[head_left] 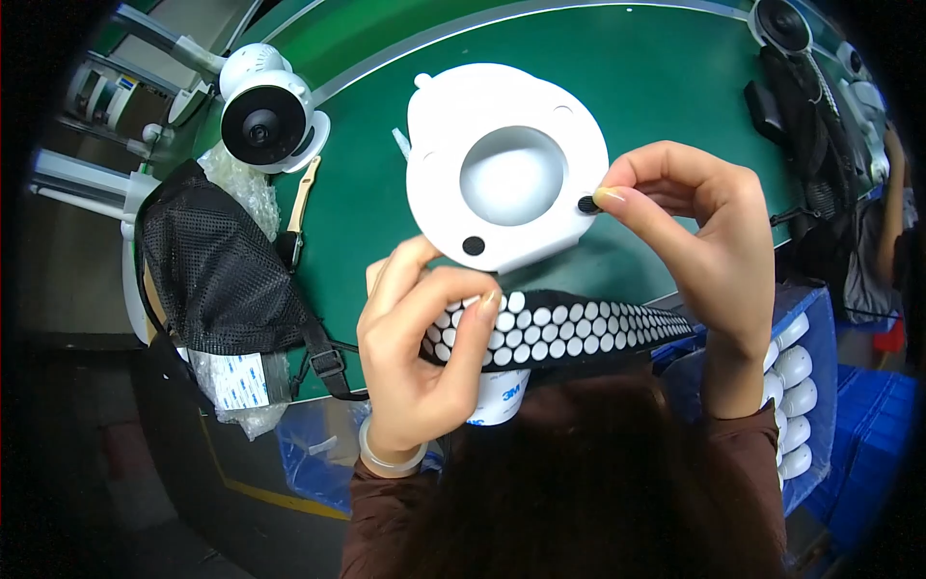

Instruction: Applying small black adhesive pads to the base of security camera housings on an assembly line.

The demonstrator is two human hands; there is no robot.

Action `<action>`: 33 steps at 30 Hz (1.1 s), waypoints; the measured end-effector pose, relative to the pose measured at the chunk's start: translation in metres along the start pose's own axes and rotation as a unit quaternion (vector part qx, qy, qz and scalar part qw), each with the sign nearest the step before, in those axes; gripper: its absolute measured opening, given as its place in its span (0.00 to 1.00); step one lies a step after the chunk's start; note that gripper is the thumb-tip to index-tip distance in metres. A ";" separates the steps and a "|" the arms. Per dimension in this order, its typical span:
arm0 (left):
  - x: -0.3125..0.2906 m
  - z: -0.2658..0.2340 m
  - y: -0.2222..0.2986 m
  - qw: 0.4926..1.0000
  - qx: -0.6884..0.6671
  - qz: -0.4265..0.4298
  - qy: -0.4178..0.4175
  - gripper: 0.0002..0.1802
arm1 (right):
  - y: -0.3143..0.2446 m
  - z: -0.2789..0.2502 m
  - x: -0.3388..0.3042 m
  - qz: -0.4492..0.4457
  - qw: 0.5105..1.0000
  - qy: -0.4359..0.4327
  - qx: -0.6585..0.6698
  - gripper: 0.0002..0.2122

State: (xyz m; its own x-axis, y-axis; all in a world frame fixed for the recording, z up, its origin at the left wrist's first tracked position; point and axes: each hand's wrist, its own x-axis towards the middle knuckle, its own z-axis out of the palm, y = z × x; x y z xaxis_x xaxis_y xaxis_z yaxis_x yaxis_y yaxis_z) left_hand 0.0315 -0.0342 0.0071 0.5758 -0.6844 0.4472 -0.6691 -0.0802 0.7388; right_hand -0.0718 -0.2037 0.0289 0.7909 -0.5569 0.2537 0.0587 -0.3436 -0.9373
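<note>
A white plastic housing (444, 125) with a large round recess (512, 177) lies on the green table. One round black pad (473, 246) sits flat on its near rim. My right hand (709, 217) pinches another small black pad (587, 204) between thumb and forefinger, at the housing's right edge; whether the pad is fully touching it I cannot tell. Closer to me, my left hand (420, 333) grips a black strip (569, 330) covered with rows of round white dots, its thumb on top. Below the strip hangs a white piece with blue print (500, 398), partly hidden.
At the left stand a white camera-like device (265, 121), a brush (305, 193), a black mesh bag (217, 265) and bubble wrap (246, 179). A similar device (783, 24) and dark bags are far right. White domed parts (796, 396) fill a blue-lined bin at lower right.
</note>
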 end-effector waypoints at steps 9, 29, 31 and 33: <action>0.004 0.003 0.000 1.000 -0.006 0.000 0.002 0.04 | -0.001 0.000 0.000 0.014 1.000 0.007 -0.022 0.04; -0.009 -0.013 0.003 0.998 -0.048 0.002 -0.033 0.07 | -0.009 -0.001 -0.036 -0.104 0.977 -0.151 -0.112 0.13; -0.015 -0.018 0.003 0.998 -0.039 0.020 -0.033 0.07 | 0.001 0.012 -0.037 -0.112 0.964 -0.237 -0.043 0.09; -0.019 -0.018 0.000 0.999 -0.003 0.037 -0.028 0.09 | 0.006 0.016 -0.038 -0.123 0.962 -0.237 -0.056 0.08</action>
State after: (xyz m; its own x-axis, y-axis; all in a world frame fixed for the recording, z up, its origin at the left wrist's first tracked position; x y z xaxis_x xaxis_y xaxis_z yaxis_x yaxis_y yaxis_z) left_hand 0.0290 -0.0083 0.0074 0.4972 -0.7281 0.4719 -0.7060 -0.0234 0.7078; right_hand -0.0916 -0.1729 0.0098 0.9518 -0.0489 0.3027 0.2356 -0.5150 -0.8242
